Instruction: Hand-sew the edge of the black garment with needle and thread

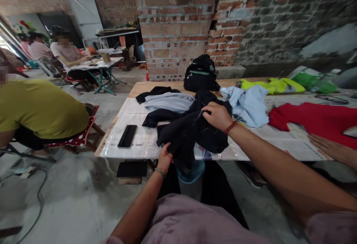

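Observation:
A black garment (178,134) lies spread over the front edge of the table, part of it hanging down toward my lap. My left hand (165,158) grips its lower edge with closed fingers. Higher up on the cloth, my right hand (219,116) is closed in a pinch, and pale loose threads show beside its fingertips. Whether a small tool sits in that pinch, I cannot make out. Behind the black cloth lies a grey garment (170,100), and a light blue garment (245,102) is bunched to the right.
A phone (127,136) lies on the paper-covered table (111,145) at left. At the back stand a black backpack (201,73) and a yellow vest (272,85). Another person's hand (331,149) rests by a red garment (309,119). A blue basin (191,173) is below the edge.

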`<state>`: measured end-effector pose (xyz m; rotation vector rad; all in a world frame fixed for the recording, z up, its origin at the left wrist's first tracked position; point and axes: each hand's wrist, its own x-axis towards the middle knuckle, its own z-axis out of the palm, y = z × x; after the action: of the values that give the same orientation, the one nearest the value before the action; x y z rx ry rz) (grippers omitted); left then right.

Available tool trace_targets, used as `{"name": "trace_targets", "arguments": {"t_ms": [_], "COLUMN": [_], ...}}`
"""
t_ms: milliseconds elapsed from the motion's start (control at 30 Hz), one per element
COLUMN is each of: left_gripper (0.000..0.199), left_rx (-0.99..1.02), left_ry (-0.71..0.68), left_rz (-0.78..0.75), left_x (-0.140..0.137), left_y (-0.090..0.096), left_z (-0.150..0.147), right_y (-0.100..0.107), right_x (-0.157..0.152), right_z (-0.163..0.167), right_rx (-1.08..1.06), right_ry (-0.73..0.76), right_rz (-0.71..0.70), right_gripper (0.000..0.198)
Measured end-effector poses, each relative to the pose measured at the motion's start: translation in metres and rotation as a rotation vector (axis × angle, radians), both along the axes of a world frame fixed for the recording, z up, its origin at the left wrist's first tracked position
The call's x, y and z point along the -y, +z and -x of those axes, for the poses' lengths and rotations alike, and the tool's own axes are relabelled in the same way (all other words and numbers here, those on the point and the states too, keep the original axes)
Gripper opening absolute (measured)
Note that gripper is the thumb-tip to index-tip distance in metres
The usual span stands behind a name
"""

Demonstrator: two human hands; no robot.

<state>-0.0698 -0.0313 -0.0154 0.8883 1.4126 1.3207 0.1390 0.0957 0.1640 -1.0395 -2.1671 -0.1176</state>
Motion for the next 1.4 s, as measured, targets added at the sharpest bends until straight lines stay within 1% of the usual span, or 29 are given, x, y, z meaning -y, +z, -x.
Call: {"name": "trace_targets", "arguments": {"t_ms": [100,267,433,500,600,700,800,900,967,1033,1100,1200,1300,1333,1400], "left_gripper": [0.074,0.077,0.068,0.069,0.073,0.077,0.075,0.075,0.074,0.072,0.071,0.068,0.060,0.056,0.048], "left_rx": [-0.043,0.019,0.015,0.032,0.070,0.079,0.084,0.213,0.332,0.419,0.448,0.354,0.120,0.020,-0.172], "left_ry": [-0.025,-0.065,0.084,0.094,0.019,-0.125,-0.296,-0.431,-0.467,-0.452,-0.417,-0.366,-0.297,-0.255,-0.150], "left_rz": [-0.024,-0.023,-0.114,-0.122,-0.094,-0.034,0.003,0.031,0.031,0.009,-0.005,0.037,0.087,0.060,-0.063], "left_x": [0.001,0.000,-0.007,-0.014,-0.025,-0.030,-0.025,-0.013,-0.005,0.002,0.006,0.006,0.003,0.002,0.002], "left_y": [0.001,-0.003,0.001,0.005,0.010,0.011,0.009,0.009,0.011,0.012,0.013,0.010,0.002,0.000,-0.003], "left_z": [-0.002,-0.011,-0.015,-0.014,-0.013,-0.017,-0.024,-0.030,-0.033,-0.034,-0.036,-0.042,-0.048,-0.049,-0.051], "right_y": [0.001,0.004,0.008,0.010,0.010,0.009,0.009,0.009,0.008,0.007,0.006,0.006,0.007,0.008,0.009], "right_x": [0.002,0.006,0.010,0.013,0.017,0.017,0.015,0.012,0.009,0.008,0.007,0.009,0.010,0.010,0.010], "right_z": [0.000,0.001,0.001,0.000,-0.002,-0.006,-0.010,-0.016,-0.021,-0.024,-0.027,-0.028,-0.025,-0.024,-0.020], "right_rx": [-0.030,-0.046,-0.080,-0.090,-0.105,-0.123,-0.154,-0.187,-0.203,-0.219,-0.229,-0.227,-0.211,-0.202,-0.181], "right_ry": [0.010,0.024,0.022,0.047,0.079,0.082,0.078,0.056,0.037,0.017,0.003,-0.008,-0.009,-0.008,-0.013], "right_rz": [0.000,0.004,0.009,0.009,0.003,-0.007,-0.012,-0.004,0.002,0.003,0.005,0.016,0.025,0.027,0.032], "right_gripper": [0.018,0.018,0.018,0.018,0.019,0.018,0.018,0.017,0.017,0.016,0.016,0.016,0.017,0.017,0.018]}}
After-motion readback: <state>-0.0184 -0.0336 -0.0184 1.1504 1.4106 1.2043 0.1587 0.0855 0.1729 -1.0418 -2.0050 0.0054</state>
